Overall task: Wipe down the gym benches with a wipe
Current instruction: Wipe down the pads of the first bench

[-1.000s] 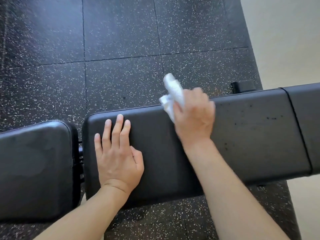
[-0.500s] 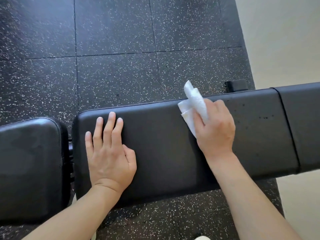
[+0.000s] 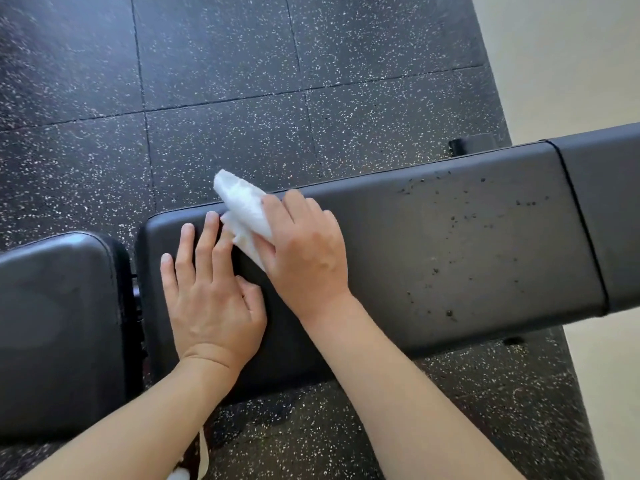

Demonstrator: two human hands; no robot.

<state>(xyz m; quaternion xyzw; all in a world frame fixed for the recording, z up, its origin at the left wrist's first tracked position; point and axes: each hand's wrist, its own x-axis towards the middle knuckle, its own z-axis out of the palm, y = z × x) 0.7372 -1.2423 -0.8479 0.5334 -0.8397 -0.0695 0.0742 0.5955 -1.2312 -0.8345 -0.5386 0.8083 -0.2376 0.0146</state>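
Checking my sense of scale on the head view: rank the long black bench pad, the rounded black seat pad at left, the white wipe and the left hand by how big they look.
1. Long black padded bench pad, by far.
2. Rounded black seat pad, though cut off by the frame edge.
3. Left hand, lying flat on the long pad.
4. Crumpled white wipe, partly hidden under the right hand, so its full size is unsure.

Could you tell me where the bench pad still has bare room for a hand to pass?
Bare pad runs from the right hand to the cross seam, though speckled with dark debris. The end beside the left hand and wipe is crowded.
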